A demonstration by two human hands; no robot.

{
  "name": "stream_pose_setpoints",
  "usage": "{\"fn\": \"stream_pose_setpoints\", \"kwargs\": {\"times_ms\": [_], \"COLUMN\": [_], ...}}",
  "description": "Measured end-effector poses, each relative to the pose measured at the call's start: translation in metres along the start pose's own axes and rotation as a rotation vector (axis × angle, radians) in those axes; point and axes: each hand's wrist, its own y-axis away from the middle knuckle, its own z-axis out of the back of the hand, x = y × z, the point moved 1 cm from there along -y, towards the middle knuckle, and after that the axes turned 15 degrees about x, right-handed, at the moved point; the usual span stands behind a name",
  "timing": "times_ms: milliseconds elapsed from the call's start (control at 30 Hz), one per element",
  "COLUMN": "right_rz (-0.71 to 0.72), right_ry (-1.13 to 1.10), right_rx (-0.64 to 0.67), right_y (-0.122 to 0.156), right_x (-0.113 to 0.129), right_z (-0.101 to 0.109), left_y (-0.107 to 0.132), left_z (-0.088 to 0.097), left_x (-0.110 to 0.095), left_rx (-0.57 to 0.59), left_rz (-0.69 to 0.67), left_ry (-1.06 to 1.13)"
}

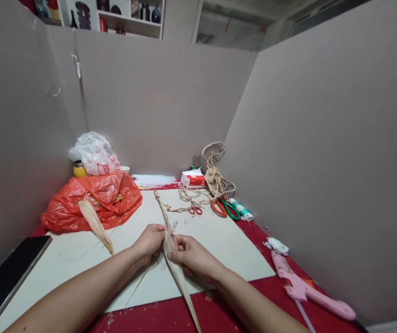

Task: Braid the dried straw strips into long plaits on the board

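Near the middle of the white board [219, 249], my left hand [152, 239] pinches the near end of a twisted husk cord [162, 208]. My right hand [193, 255] is close beside it, its thumb pressing on a pale, flat corn husk strip [176, 268]. The strip tapers toward me past the board's front edge. A thin strand hangs below my left hand. Beyond my hands the cord runs away from me, then bends right toward a heap of the same cord [215, 180]. Where cord and strip meet is partly hidden by my fingers.
To the left lie a red plastic bag [63, 208] with a dried husk [94, 222] on it and a black phone [9, 277]. Orange-handled scissors [218, 208], green-handled scissors [231, 209] and a pink glue gun [299, 286] are right. Grey panels [323, 138] enclose the table.
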Motion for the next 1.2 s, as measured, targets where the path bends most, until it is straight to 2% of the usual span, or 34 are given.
{"fn": "stream_pose_setpoints", "kwargs": {"times_ms": [67, 167, 233, 333, 533, 733, 967, 1200], "right_rz": [0.047, 0.035, 0.019, 0.076, 0.108, 0.282, 0.169, 0.318], "right_ry": [-0.023, -0.066, -0.085, -0.087, -0.182, 0.058, 0.113, 0.447], "right_rx": [-0.035, -0.034, -0.053, -0.093, -0.105, -0.255, -0.215, -0.281], "right_y": [-0.003, -0.005, -0.005, -0.005, -0.004, -0.005, -0.005, -0.008], "right_x": [-0.001, -0.003, -0.005, -0.008, -0.007, 0.000, -0.005, -0.014], "right_z": [-0.001, -0.003, -0.003, -0.003, -0.002, -0.001, -0.003, -0.004], "left_y": [-0.001, -0.001, -0.001, 0.000, 0.000, -0.002, -0.003, -0.007], "left_z": [0.000, -0.001, -0.002, -0.003, -0.005, -0.007, -0.006, -0.006], "left_x": [0.001, 0.001, 0.001, -0.001, -0.004, 0.000, 0.003, 0.009], "left_rx": [-0.009, -0.014, -0.006, -0.009, -0.022, -0.080, -0.154, -0.133], "left_rz": [-0.027, -0.063, -0.061, -0.049, -0.057, -0.096, -0.191, -0.327], "left_ry": [-0.017, -0.026, -0.016, -0.009, -0.029, -0.036, 0.029, -0.168]}}
